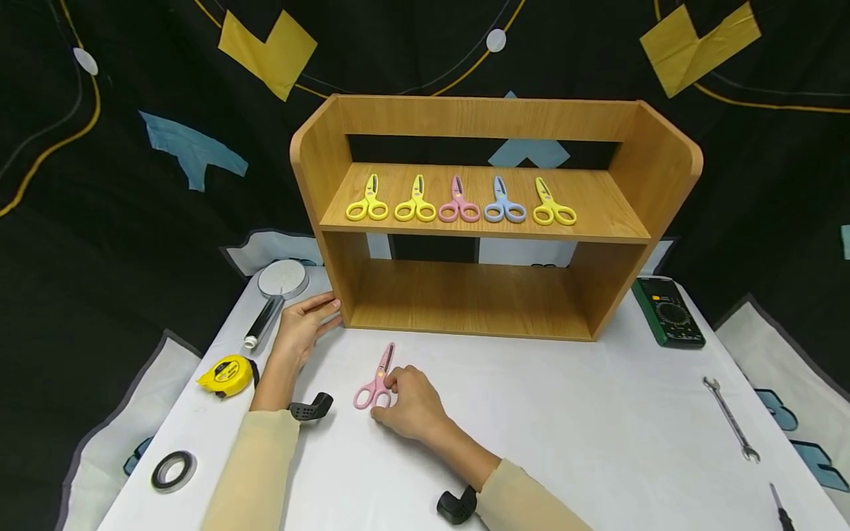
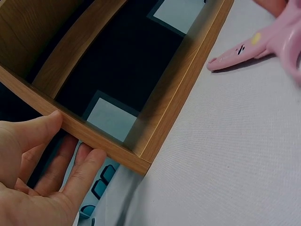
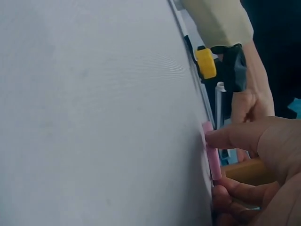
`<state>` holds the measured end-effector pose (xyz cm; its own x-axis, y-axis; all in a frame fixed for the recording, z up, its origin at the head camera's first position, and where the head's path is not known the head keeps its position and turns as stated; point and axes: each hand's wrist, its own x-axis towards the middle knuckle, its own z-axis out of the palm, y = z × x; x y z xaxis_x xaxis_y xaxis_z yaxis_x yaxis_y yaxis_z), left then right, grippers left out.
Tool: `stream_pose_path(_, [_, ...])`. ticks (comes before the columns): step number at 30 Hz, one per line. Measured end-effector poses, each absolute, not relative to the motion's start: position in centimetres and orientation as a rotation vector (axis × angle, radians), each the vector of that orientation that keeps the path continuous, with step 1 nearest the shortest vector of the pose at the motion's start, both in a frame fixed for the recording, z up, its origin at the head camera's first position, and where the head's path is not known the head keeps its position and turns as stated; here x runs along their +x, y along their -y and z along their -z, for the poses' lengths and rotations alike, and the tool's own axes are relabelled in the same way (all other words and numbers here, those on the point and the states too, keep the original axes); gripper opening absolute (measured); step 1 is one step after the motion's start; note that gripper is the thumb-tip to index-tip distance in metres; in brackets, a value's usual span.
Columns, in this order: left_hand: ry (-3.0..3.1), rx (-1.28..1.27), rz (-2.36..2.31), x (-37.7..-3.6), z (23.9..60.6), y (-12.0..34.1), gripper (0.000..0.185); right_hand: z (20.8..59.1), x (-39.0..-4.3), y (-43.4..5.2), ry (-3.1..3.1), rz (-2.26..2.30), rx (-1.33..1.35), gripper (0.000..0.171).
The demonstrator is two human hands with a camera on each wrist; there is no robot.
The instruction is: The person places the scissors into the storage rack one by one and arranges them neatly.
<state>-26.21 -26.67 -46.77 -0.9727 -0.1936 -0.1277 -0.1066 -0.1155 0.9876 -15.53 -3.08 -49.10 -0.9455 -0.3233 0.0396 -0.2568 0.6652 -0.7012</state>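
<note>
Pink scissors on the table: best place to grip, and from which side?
Grip the pink scissors at the handle loops, coming from the near side and above. They lie flat and closed on the white table, blade tip toward the wooden shelf, loops toward the person. The right hand already pinches there; the left hand rests on the shelf's corner.

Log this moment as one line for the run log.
left hand: steadies wooden shelf unit by its lower left corner | right hand: pinches pink plastic scissors lying on white table | upper shelf: five scissors in a row
</note>
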Motion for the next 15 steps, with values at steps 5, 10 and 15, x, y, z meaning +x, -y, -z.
stream_pose_path(5, [2.042, 0.347, 2.286, -26.2, 46.8, 26.7, 0.05, 48.7, -15.5, 2.1, -2.705, 1.278, -0.482, 0.032])
stream_pose_path(10, [2.028, 0.354, 2.29, -26.0, 46.8, 26.7, 0.049, 48.0, -15.8, 0.6, -2.547, 1.418, -0.463, 0.029])
stream_pose_path(15, [2.031, 0.349, 2.292, -26.1, 46.7, 26.7, 0.05, 45.6, -15.7, -2.4, -2.441, 1.527, -0.473, 0.034])
